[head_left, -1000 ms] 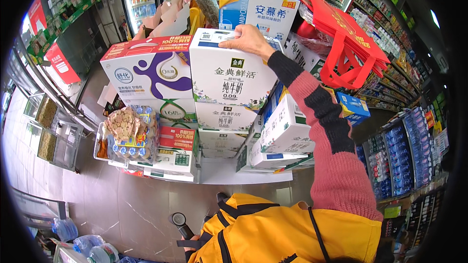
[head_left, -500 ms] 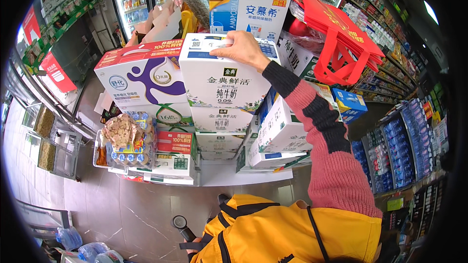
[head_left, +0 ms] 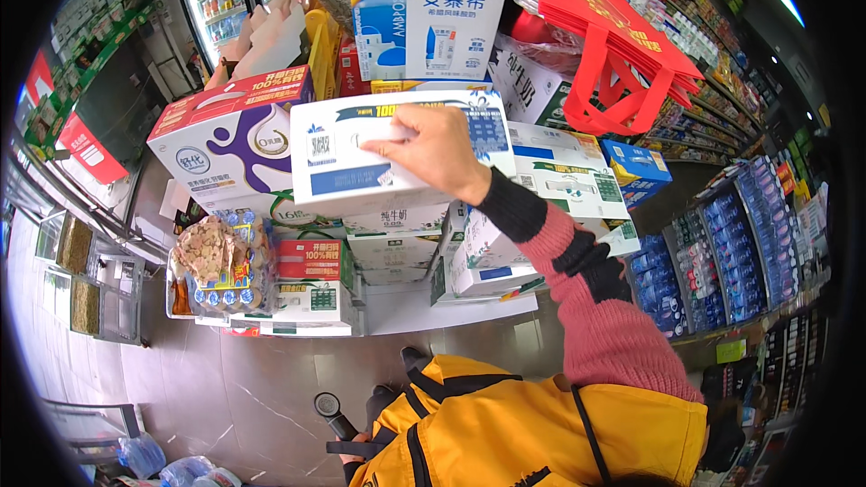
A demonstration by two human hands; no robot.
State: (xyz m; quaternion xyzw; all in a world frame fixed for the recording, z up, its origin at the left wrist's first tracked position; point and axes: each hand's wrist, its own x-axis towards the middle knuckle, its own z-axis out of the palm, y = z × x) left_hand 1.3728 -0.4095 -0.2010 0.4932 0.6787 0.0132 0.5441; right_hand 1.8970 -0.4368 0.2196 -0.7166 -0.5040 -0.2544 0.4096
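Note:
My right hand (head_left: 433, 149) is closed on the handle at the top of a white milk carton (head_left: 338, 188). The carton tilts toward me, its top face showing, and hangs over a stack of similar white cartons (head_left: 394, 248). My fingertips are hidden in the handle slot. Low in front of my body, my left hand (head_left: 358, 445) is wrapped round a black-handled tool with a round head (head_left: 327, 405); I cannot tell its exact kind. To the left of the lifted carton stands a white, purple and red milk carton (head_left: 236, 149).
A blue and white yogurt carton (head_left: 428, 22) stands behind. Red bags (head_left: 613, 45) lie at the back right, above more white cartons (head_left: 559, 171). A plastic-wrapped pack of small bottles (head_left: 225, 261) sits at the left front. Shelves of packets (head_left: 731, 261) line the right.
My right hand has lifted the white milk carton off its stack and brought it nearer and slightly left, tipping its top toward me. The left hand still holds the round-headed tool.

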